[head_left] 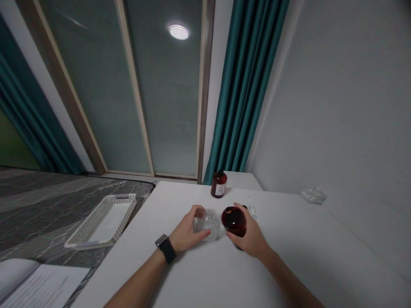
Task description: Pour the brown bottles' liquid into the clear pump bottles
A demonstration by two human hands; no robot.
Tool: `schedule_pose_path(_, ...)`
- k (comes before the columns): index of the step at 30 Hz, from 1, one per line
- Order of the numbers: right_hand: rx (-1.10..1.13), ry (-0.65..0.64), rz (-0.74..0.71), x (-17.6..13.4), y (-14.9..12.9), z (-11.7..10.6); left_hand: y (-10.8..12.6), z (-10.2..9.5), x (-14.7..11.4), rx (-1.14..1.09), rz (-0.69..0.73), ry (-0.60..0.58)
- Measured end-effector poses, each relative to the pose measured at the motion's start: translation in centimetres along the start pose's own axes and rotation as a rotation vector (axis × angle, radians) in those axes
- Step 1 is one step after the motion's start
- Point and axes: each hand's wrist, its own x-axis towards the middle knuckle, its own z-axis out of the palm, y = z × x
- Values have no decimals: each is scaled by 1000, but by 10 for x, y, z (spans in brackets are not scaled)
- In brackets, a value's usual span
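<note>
On the bench (289, 256), the jar (207, 222) in the left hand (186, 234) sits just left of the bottle (234, 220) in the right hand (250, 237). A second bottle (218, 184) stands behind them, and a basket (102, 220) lies off the bench to the left.

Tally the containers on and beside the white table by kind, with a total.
Dark red bottles: 2, one held in the right hand at, one standing farther back
Clear containers: 1, in the left hand at
White mesh baskets: 1
Total: 4
</note>
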Motion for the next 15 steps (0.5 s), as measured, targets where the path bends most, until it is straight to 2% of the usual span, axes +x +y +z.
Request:
schedule_pose_path(6,14,-68,15,-1,-4,-7,-2,6,-2,2,28,-50)
schedule_pose_path(15,-37,-87,0,-7,-2,-5,-1,9,-2,19,43,16)
